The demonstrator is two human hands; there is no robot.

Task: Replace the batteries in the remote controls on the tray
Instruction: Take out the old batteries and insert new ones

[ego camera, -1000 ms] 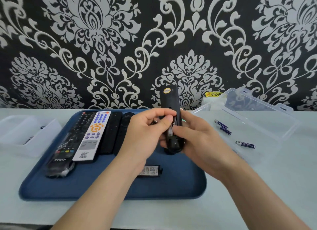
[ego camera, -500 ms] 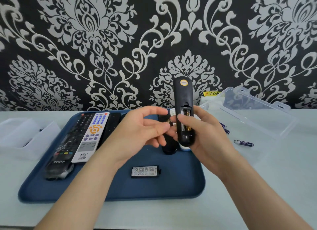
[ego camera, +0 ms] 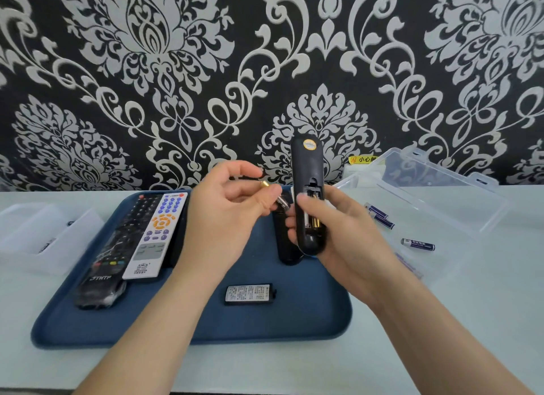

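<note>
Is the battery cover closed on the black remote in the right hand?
No, the black remote in the right hand shows its battery compartment open and uncovered.

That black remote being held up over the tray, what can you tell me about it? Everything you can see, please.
The black remote looks like smooth glossy plastic, long and slim with rounded ends. It stands nearly upright, back toward the camera, above the blue tray. A round yellow sticker sits near its top. Its battery bay is open, a gold-coloured cell showing inside. The right hand grips its lower half.
</note>
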